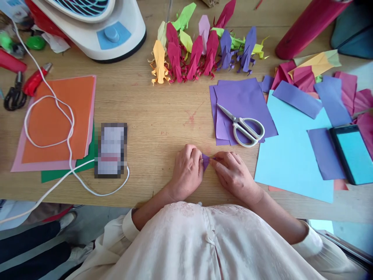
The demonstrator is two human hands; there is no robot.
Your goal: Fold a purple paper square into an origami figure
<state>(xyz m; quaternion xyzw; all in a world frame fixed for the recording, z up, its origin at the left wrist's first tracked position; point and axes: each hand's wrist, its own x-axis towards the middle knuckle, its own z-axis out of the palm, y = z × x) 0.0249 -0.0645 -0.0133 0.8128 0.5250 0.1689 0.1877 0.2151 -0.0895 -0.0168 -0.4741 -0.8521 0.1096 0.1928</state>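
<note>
A small piece of folded purple paper [205, 161] shows between my two hands, just above the wooden table [151, 128]. My left hand [189, 165] is closed around its left part, hiding most of it. With thumb and forefinger, my right hand [233, 169] pinches the pointed right end. Beyond my right hand lie sheets of purple paper [241, 93], and on them rest scissors [247, 130] with white handles, blades pointing up and left. Several folded paper figures [195, 58] in red, purple, yellow, green and pink stand in rows at the back.
At left, a white cable [70, 140] crosses orange paper [58, 124] near a blurred phone [110, 149]. A white fan base [116, 35] stands behind. On the right are light blue paper [291, 155], another phone [352, 153] and a red cylinder [309, 27]. Someone's legs [32, 245] show lower left.
</note>
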